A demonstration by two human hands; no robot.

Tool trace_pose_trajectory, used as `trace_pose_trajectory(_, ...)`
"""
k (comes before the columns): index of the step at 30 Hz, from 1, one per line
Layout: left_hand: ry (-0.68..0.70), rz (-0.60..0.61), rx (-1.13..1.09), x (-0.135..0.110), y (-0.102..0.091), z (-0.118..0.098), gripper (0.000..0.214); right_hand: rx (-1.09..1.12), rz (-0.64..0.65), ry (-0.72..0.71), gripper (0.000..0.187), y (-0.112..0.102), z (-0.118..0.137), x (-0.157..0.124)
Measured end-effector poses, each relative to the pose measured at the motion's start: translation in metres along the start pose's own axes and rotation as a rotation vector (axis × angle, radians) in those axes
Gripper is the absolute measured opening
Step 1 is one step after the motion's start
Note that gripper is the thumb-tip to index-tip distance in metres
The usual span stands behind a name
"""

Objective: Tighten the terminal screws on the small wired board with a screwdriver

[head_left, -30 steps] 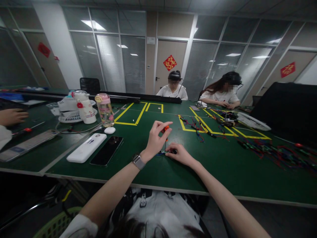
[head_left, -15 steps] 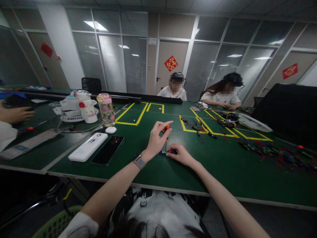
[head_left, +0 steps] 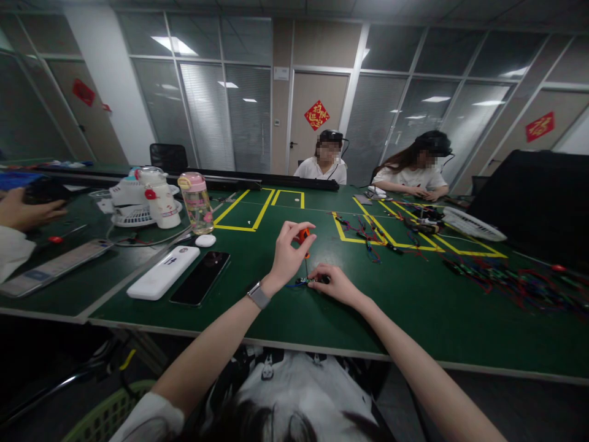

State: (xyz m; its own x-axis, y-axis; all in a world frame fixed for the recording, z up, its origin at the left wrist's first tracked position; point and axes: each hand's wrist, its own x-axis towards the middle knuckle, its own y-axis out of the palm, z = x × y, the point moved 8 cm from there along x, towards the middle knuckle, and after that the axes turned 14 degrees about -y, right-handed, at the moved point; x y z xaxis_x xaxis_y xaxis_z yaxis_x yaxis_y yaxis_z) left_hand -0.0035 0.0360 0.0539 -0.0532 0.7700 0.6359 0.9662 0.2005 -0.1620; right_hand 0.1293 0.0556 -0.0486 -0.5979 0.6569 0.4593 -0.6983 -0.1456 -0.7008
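Observation:
Upright between my fingers is a screwdriver [head_left: 304,236] with an orange-red handle, its thin shaft pointing down. My left hand [head_left: 291,252], with a watch [head_left: 258,295] on the wrist, grips the handle from the side. The tip meets a small green circuit board [head_left: 302,281] with wires, low on the green table [head_left: 276,319]. My right hand [head_left: 335,283] pinches the right side of that board and rests on the table. What exactly the tip touches is too small to make out.
Left of my hands lie a black phone [head_left: 201,279], a white power bank [head_left: 164,272] and a white round-edged case [head_left: 205,240]. A pink-lidded bottle [head_left: 197,205] stands behind them. Wired boards [head_left: 510,282] are heaped at right. Two people sit opposite; another person's hand [head_left: 32,209] is at far left.
The fingers of my left hand have closed in around the screwdriver handle, which now tilts slightly differently. My right hand stays at the board.

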Motion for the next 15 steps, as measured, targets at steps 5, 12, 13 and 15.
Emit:
trace_pose_trajectory(5,-0.079,0.090,-0.143,0.004,0.005,0.012,0.027,-0.001,-0.002,-0.005,0.010,0.000,0.001,0.000)
trace_pose_trajectory(12,-0.079,0.213,-0.233,-0.001,0.017,0.008,0.029,-0.006,0.000,-0.013,0.011,0.001,0.000,0.001)
trace_pose_trajectory(13,-0.064,0.224,-0.227,-0.002,0.018,0.005,0.029,-0.006,-0.001,-0.011,0.011,0.001,0.000,0.001)
trace_pose_trajectory(15,-0.031,0.246,-0.208,-0.005,0.020,-0.001,0.029,-0.004,-0.006,-0.004,0.011,0.001,-0.001,0.001)
